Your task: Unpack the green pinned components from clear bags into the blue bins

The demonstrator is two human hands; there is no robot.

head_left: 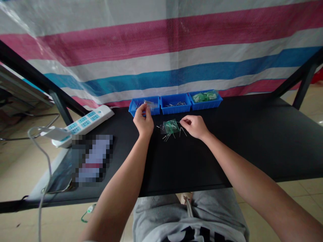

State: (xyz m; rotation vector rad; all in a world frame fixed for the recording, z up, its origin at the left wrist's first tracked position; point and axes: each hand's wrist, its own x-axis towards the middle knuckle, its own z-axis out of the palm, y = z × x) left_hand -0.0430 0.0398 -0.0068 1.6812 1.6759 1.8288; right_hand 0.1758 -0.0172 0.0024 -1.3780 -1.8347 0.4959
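Observation:
My left hand is at the front of the left blue bin, thumb and fingers pinched together. A small clear plastic bag shows just beyond its fingertips; whether they grip it I cannot tell. My right hand is closed in a pinch on a thin metal pin, low over the table. Between the hands lies a small see-through bag with green on it. Several loose thin metal pins are scattered beside and in front of the bag.
The middle blue bin holds loose metal pins; the right one holds green-marked bags. A white power strip with a plugged-in cable and a blurred-out flat object lie left on the black table. Striped sheeting hangs behind.

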